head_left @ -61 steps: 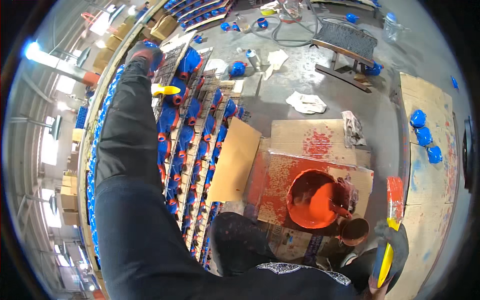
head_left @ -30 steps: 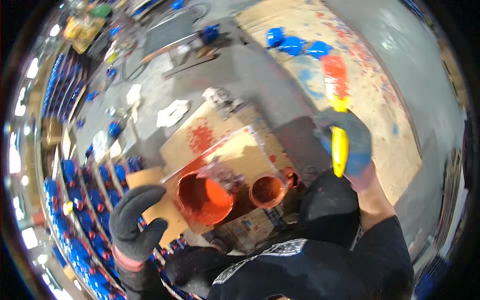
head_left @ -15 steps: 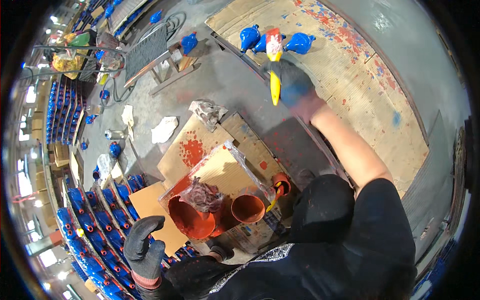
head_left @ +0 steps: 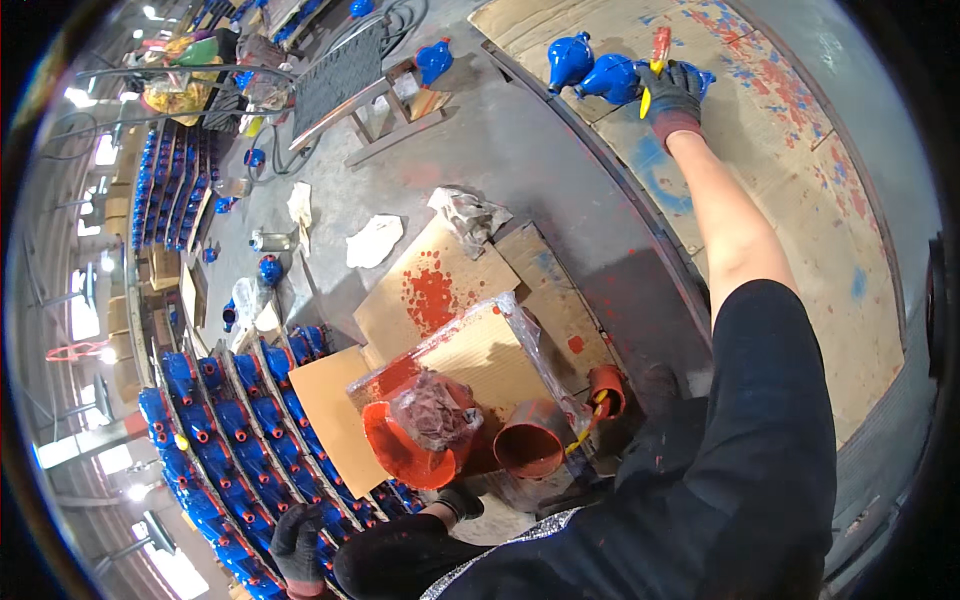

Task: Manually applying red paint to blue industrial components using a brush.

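We see the right hand (head_left: pixel 676 98) at about half past one, in a dark glove, gripping a yellow brush (head_left: pixel 657 68) with red bristles that point up to twelve o'clock. The hand is over a shiny blue piece (head_left: pixel 706 80) and hides part of it, so we cannot tell if the fingers hold that too. We find the left hand (head_left: pixel 297 545) at seven o'clock, in a dark glove, its fingers bent a little and holding nothing that we can see.

Near the right hand, toward nine o'clock, two blue pieces (head_left: pixel 608 79) lie close together on the desk (head_left: pixel 790 260), and its cardboard top has red and blue paint spots. By the left hand, from seven to nine o'clock, we see many rows of blue parts with red ends (head_left: pixel 230 415).

A big red pot (head_left: pixel 400 462) sits near seven o'clock, with crumpled plastic (head_left: pixel 435 412) across it. We see a brown-red pot (head_left: pixel 546 415) at five o'clock and a small red cup (head_left: pixel 606 380) at four o'clock, with a yellow handle (head_left: pixel 588 430) leaning on it.

Farther out, a white cloth (head_left: pixel 375 242) lies on the grey floor (head_left: pixel 400 190) at ten o'clock. We see a low stand with a dark top (head_left: pixel 340 78) at eleven o'clock.
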Demonstrator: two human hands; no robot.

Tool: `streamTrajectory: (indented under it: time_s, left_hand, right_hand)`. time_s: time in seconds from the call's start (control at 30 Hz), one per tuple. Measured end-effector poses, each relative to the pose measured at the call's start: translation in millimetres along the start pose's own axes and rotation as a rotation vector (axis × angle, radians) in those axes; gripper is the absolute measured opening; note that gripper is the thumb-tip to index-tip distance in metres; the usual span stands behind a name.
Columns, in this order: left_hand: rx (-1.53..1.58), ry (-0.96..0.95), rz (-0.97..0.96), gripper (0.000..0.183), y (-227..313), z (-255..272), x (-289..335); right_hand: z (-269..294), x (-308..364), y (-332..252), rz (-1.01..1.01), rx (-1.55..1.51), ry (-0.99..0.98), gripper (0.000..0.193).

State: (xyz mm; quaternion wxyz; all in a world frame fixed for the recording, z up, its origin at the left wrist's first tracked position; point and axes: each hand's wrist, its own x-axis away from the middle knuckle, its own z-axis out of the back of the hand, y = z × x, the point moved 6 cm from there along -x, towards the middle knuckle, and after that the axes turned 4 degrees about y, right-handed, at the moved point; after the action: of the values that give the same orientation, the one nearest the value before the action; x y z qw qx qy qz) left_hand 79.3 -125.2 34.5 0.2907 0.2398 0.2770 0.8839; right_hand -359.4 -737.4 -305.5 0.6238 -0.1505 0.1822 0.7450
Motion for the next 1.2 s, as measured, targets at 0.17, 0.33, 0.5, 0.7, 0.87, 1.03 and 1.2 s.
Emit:
streamTrajectory:
  time_s: [0.17, 0.33, 0.5, 0.7, 0.87, 1.03, 1.2]
  left_hand:
    - [0.041, 0.082, 0.123, 0.028, -42, 19, 4]
    - [0.006, 0.023, 0.05, 0.028, -39, 4, -4]
    - [0.168, -0.014, -0.001, 0.029, -55, 2, -1]
    - [0.233, -0.031, -0.142, 0.023, -65, -10, 13]
    - [0.309, -0.09, -0.236, 0.024, -46, -38, 38]
    - [0.399, -0.262, -0.322, 0.028, -3, -61, 59]
    - [0.918, -0.654, -0.535, 0.048, 15, -115, 74]
  right_hand:
    - [-6, -1, -4, 0.085, 0.002, 0.001, 0.033]
    - [-14, 2, 21, 0.168, -0.14, -0.031, 0.03]
    - [29, 4, 74, -0.148, -0.586, -0.095, 0.031]
    - [133, 66, 82, -0.386, -1.182, 0.02, 0.025]
    - [324, 138, -15, 0.04, -1.233, -0.094, 0.031]
    - [486, 181, -90, 0.344, -1.466, -0.222, 0.03]
    - [594, 215, -206, 0.633, -1.953, -0.468, 0.022]
